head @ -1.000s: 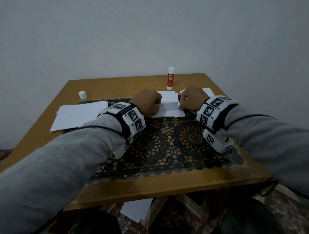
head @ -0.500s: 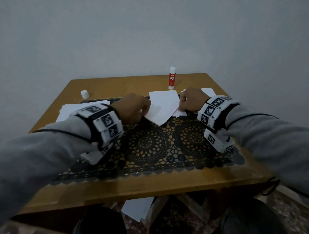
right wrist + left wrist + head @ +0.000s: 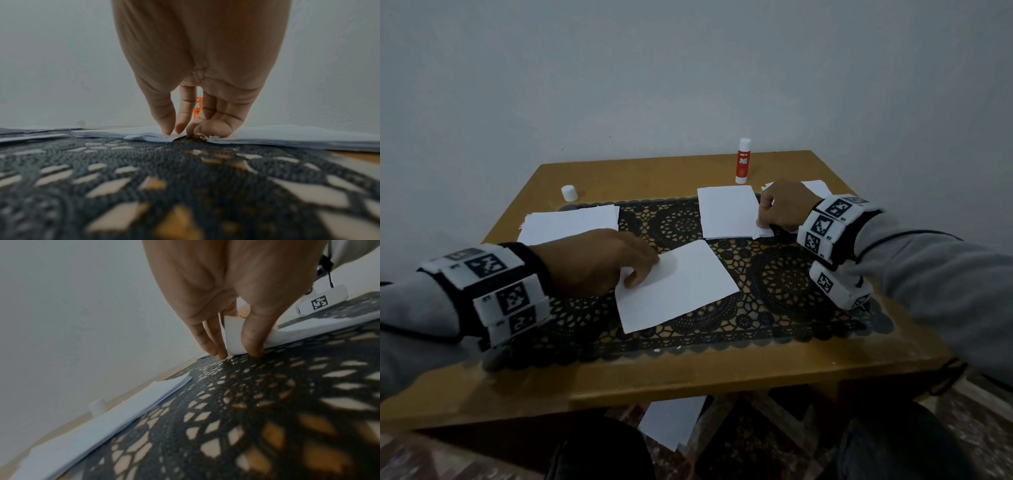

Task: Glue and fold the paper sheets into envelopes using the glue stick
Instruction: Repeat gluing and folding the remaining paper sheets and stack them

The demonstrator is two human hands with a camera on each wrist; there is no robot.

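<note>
Near the front of the black lace mat [image 3: 774,294], the left hand [image 3: 599,262] pinches one corner of a single sheet [image 3: 681,284] between thumb and fingers [image 3: 213,344], the corner curled up off the mat while the rest lies flat and skewed. By my reading the work on this sheet has barely begun — no fold or glue shows on it. At the mat's far right the right hand [image 3: 786,209] has its fingertips [image 3: 167,128] drawn together, pressing down on the edge of a small pile [image 3: 727,212] that may be finished envelopes, though I cannot tell. Counted: one glue stick [image 3: 743,161] upright and capped at the back of the tabletop [image 3: 688,370], well away from both hands; one loose white cap [image 3: 568,193]; one stack of blank sheets [image 3: 568,224] at the left — so several remain to be made.
</note>
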